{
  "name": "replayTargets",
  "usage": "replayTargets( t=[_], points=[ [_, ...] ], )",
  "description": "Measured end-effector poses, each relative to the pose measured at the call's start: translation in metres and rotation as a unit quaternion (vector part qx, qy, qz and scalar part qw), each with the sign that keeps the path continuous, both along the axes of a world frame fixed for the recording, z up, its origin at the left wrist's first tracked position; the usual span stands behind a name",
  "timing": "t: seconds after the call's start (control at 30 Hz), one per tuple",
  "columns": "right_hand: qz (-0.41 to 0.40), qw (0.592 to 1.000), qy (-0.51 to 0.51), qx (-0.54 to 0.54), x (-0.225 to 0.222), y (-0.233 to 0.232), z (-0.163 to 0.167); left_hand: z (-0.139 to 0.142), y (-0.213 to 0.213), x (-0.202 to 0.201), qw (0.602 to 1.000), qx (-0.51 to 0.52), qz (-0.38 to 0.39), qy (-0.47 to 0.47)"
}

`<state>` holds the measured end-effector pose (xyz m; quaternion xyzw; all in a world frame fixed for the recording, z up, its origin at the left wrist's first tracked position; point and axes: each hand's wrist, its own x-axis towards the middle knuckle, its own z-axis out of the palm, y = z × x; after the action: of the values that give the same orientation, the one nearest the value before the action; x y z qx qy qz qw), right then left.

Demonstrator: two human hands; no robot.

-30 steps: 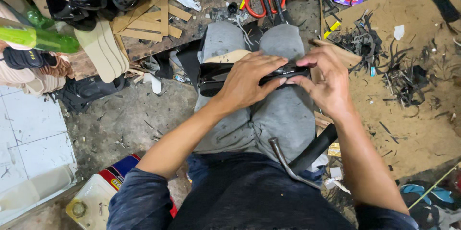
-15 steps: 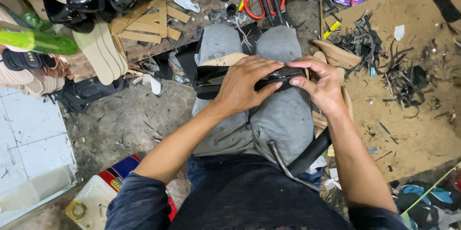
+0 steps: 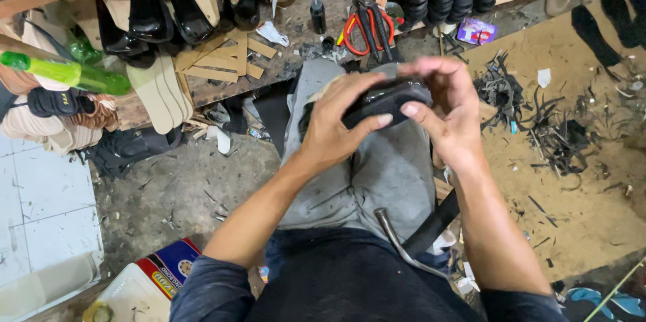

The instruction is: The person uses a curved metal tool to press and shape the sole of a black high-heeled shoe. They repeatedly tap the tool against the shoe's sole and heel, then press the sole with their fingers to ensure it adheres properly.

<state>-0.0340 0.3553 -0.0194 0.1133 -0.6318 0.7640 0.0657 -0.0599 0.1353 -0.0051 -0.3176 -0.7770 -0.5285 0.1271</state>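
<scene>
Head view, left hand [image 3: 336, 127] and right hand [image 3: 447, 110] pinching a glossy black shoe piece [image 3: 385, 101] above grey-trousered knees [image 3: 377, 174], purple packet [image 3: 476, 30] on bench, red-blue box [image 3: 171, 268] by floor tiles.

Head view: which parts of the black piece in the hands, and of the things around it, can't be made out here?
- Black piece: the left hand and right hand cover its ends, so its full shape is unclear.
- Red-handled scissors: the blades are lost in the bench clutter.
- Black shoes: cut off by the top edge.
- Black scraps: too small to identify.
</scene>
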Motion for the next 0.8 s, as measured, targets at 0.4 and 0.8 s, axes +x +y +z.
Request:
replayTargets(
  t=[0.4, 0.8],
  points=[
    [-0.101, 0.918, 0.214, 0.319, 0.005, -0.051, 0.054, 0.021, -0.022, 0.03, 0.961, 0.21, -0.031, -0.178],
    [-0.097, 0.921, 0.202, 0.32, 0.015, -0.042, 0.049, 0.046, -0.026, 0.027, 0.995, 0.056, -0.03, -0.074]
  ],
)
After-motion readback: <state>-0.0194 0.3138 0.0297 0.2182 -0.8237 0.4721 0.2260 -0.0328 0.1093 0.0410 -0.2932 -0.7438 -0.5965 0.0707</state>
